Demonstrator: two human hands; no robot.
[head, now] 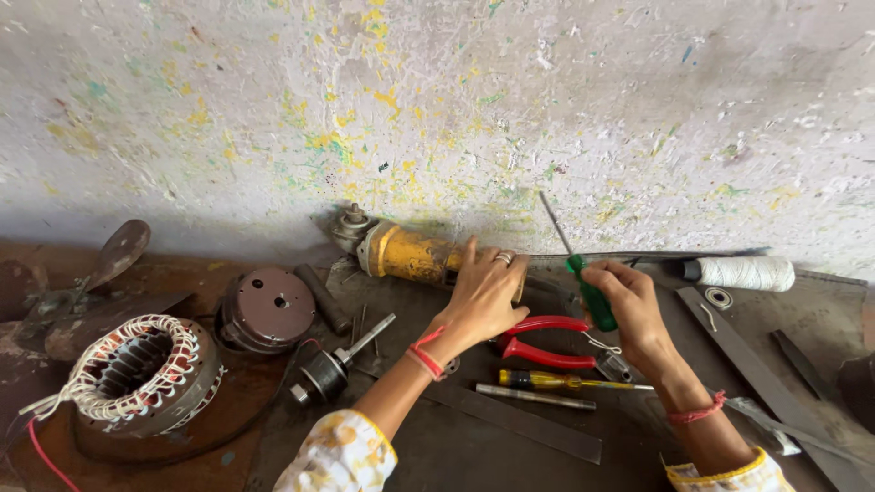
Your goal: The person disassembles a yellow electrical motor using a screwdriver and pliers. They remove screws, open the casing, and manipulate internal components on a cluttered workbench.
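Note:
My left hand (484, 293) rests on the yellow body of an angle grinder (407, 254) that lies against the wall, fingers wrapped over its rear end. A ring sits on one finger and a red thread circles the wrist. My right hand (632, 308) grips a green-handled screwdriver (591, 296), its thin shaft pointing up and left toward the wall. Red-handled pliers (543, 341) lie on the bench between my two hands. Below the pliers lies a yellow-handled screwdriver (547, 381).
A motor stator with white-tied copper windings (137, 366) sits at the left. Beside it are a round brown motor cover (268, 309) and a rotor with a shaft (334, 366). A spool of white thread (743, 272) lies at the right. Flat metal strips (529, 421) cross the bench.

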